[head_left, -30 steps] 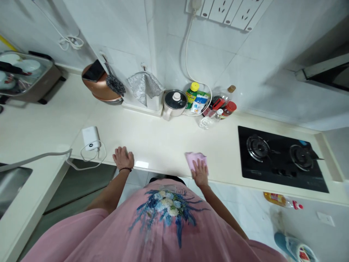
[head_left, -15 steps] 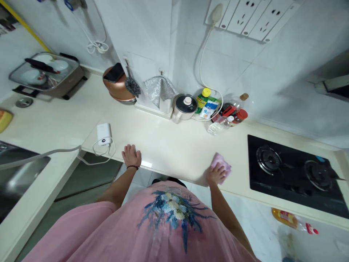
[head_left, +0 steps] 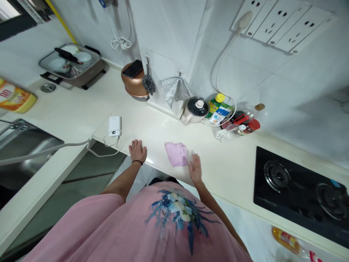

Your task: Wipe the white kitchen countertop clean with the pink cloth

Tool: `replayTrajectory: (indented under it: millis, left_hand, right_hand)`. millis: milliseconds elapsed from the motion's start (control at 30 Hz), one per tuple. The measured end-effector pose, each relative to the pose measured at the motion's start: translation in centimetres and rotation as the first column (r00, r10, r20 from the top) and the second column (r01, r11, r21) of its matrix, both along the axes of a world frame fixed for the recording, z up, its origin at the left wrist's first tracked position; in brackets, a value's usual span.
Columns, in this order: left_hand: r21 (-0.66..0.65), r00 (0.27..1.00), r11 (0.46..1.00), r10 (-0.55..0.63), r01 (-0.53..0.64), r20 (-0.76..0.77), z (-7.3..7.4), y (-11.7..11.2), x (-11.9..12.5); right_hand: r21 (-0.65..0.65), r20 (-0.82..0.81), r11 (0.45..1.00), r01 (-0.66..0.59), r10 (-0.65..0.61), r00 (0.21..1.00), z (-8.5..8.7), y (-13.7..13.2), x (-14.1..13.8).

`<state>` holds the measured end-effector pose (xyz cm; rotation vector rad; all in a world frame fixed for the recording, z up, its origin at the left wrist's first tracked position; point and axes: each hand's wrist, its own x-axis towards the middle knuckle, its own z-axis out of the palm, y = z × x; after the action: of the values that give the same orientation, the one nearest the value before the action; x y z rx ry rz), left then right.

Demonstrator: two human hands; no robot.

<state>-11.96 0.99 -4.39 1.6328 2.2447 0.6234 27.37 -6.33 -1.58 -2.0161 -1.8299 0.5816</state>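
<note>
My left hand (head_left: 137, 150) rests flat on the front edge of the cream countertop (head_left: 231, 167), fingers spread, a dark band on its wrist. A pink cloth (head_left: 176, 154) lies on the counter between my hands. My right hand (head_left: 195, 168) is just to the right of the cloth, fingers stretched out and its fingertips at the cloth's right edge. Whether it presses the cloth I cannot tell, as the hand is slightly smeared.
A white power bank (head_left: 114, 126) with a cable lies left of my left hand. At the wall stand a small lidded pot (head_left: 195, 109), bottles and jars (head_left: 237, 123), and a copper pan (head_left: 134, 82). A black gas hob (head_left: 302, 189) is right; a sink (head_left: 19, 145) left.
My right hand swept the pink cloth leftward along the counter, from near the hob to the middle. The fingers went from bunched on the cloth to stretched out. The camera turned left.
</note>
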Motion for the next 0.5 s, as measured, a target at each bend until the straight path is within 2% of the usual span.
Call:
replayTrajectory:
  millis: [133,200,300,367,433,500]
  left_hand:
    - [-0.005,1.0,1.0,0.013,-0.013,0.015,0.3,0.0,0.2]
    - [-0.002,1.0,1.0,0.017,-0.017,0.008,0.6,0.2,0.0]
    - [0.011,1.0,1.0,0.022,-0.022,-0.012,1.1,0.4,0.1]
    - [0.018,1.0,1.0,0.0,0.0,-0.031,1.5,0.1,1.4]
    - [0.015,0.996,0.996,-0.082,0.083,-0.04,1.7,-0.9,4.5]
    - [0.001,0.97,0.971,-0.239,0.239,-0.032,1.6,-2.3,9.2]
  right_hand:
    - [0.059,0.149,0.954,0.294,-0.3,0.942,-0.8,-5.2,7.9]
    - [0.064,0.206,0.928,0.366,-0.372,0.905,-1.2,-7.3,10.4]
    - [0.034,0.218,0.928,0.372,-0.37,0.903,-1.7,-9.1,11.9]
    - [0.026,0.193,0.944,0.328,-0.327,0.925,-2.0,-9.4,12.1]
    - [0.037,0.154,0.967,0.252,-0.255,0.955,-2.2,-9.1,12.3]
    - [0.059,0.106,0.982,0.179,-0.185,0.977,-2.3,-8.4,12.7]
